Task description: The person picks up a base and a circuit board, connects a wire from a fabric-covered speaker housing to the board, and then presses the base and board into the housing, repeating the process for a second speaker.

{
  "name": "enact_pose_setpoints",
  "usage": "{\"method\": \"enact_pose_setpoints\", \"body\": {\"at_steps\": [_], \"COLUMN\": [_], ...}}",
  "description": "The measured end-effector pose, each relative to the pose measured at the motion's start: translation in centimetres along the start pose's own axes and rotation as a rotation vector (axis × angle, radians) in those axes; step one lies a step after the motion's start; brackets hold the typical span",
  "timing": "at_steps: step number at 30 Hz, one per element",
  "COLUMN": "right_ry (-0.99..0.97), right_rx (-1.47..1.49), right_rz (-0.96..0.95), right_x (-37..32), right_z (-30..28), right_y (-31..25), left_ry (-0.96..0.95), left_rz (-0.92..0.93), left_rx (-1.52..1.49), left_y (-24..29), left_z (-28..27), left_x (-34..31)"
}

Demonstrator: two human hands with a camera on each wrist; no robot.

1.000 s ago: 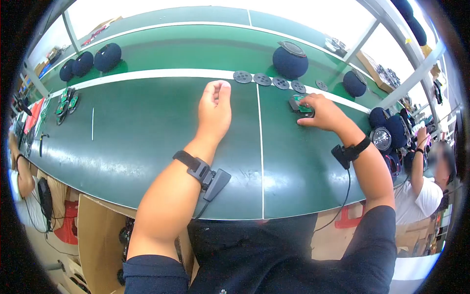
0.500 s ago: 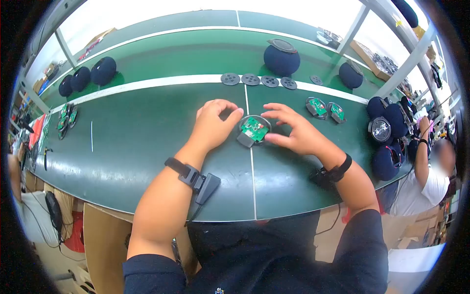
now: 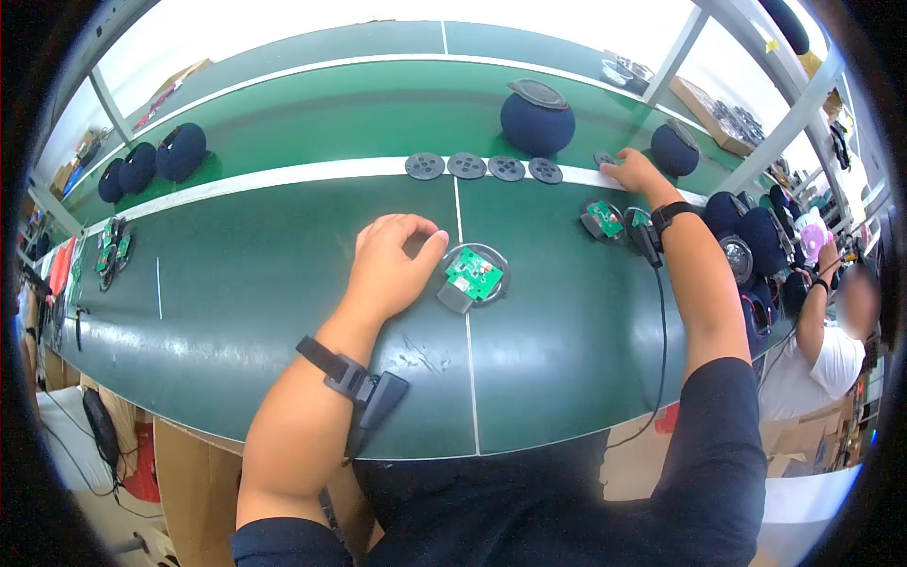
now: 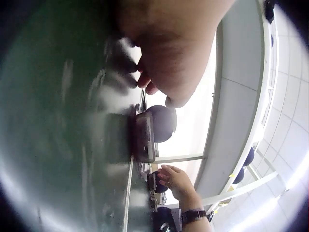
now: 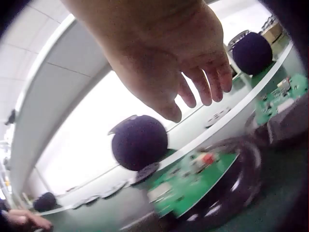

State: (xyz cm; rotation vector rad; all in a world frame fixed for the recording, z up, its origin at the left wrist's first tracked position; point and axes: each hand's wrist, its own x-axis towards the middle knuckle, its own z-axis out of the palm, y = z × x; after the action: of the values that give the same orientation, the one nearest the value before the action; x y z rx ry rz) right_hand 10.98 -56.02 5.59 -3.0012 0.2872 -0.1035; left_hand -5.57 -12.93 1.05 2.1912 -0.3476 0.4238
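Note:
A round black part with a green circuit board (image 3: 474,274) on it lies on the green table in front of me. My left hand (image 3: 392,260) is just left of it, thumb and fingers loosely curved with nothing between them. Far to the right, my right hand (image 3: 637,175) reaches to a small dark disc (image 3: 605,159) at the white strip. In the right wrist view its fingers (image 5: 206,92) are spread and extended above the disc. Two more board parts lie below that hand, one (image 3: 602,220) in plain sight, the other (image 3: 640,219) partly hidden by the wrist strap.
Several dark discs (image 3: 467,166) line the white strip. Behind them stands a navy round speaker (image 3: 538,123) with a disc on top, another (image 3: 675,149) further right. More speakers (image 3: 761,238) crowd the right end. Board parts (image 3: 113,253) lie far left. Another person (image 3: 812,369) sits at right.
A board part came to the middle of the table beside my left hand. My right hand left it and moved away, right, to the far disc. My left hand stays nearly where it was.

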Motion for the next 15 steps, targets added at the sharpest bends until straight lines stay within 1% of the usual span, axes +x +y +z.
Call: {"method": "enact_pose_setpoints", "body": {"at_steps": [1,3,5,6,7,8,9,10,11,15], "right_ry": [-0.001,0.003,-0.002,-0.006,-0.009,0.038,0.087,0.087,0.142,0.283], "right_rx": [0.001,-0.013,-0.012,-0.016,-0.018,-0.013,-0.009,-0.012,0.010,0.079], "right_rz": [-0.007,0.036,0.059,0.087,0.084,0.071,0.057,0.052,0.036,-0.029], "right_x": [0.5,0.9,1.2,1.3,1.4,1.6,2.0,2.3,2.4,1.9], "right_z": [0.3,0.8,0.6,0.5,0.7,0.9,1.1,1.4,1.7,2.3], "right_y": [0.0,-0.4,-0.7,-0.7,-0.4,0.1,0.7,1.2,1.4,1.2], "left_ry": [0.006,0.015,-0.052,-0.051,-0.032,-0.012,-0.007,0.004,0.015,0.023], "left_rz": [0.013,0.021,-0.058,-0.062,-0.030,0.005,0.002,0.008,0.013,0.021], "left_rx": [0.008,0.021,-0.051,-0.050,-0.038,-0.025,-0.026,-0.020,-0.014,-0.006], "left_y": [0.1,0.4,0.5,0.4,0.2,0.0,0.0,0.0,0.0,0.0], "left_z": [-0.1,-0.2,-0.4,-0.3,-0.2,-0.1,-0.1,-0.1,0.0,-0.1], "left_x": [0.0,0.1,0.1,0.1,0.1,0.1,0.2,0.1,0.1,0.1]}}
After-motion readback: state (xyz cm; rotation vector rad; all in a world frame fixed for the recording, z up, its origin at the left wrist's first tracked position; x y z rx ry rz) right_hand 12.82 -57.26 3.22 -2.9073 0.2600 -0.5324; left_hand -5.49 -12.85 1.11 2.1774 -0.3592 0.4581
